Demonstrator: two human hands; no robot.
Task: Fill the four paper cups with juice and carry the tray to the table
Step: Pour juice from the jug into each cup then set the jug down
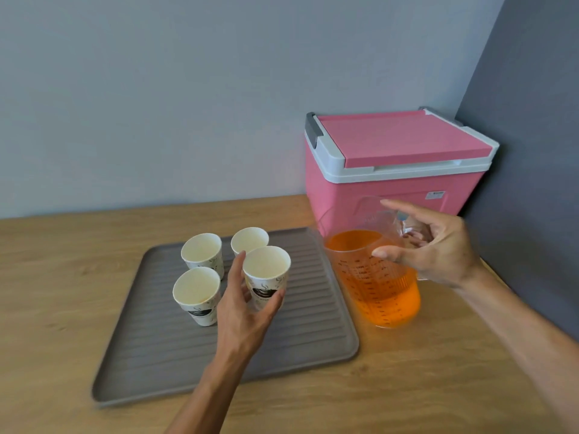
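Observation:
Several white paper cups stand close together on a grey ribbed tray point(282, 355); they look empty inside. My left hand point(244, 314) wraps the front right cup point(266, 264), thumb on its left side and fingers on its right. Beside it are the front left cup point(196, 288) and two back cups point(202, 252) point(249, 241). A clear measuring pitcher point(385, 292), about half full of orange juice, stands on the counter just right of the tray. My right hand point(438, 249) is at the pitcher's handle, its fingers spread apart and not closed on it.
A pink cooler box point(344, 198) with a white-rimmed lid stands right behind the pitcher in the corner. A dark wall point(532, 151) runs along the right side. The wooden counter point(62, 277) extends to the left and in front of the tray.

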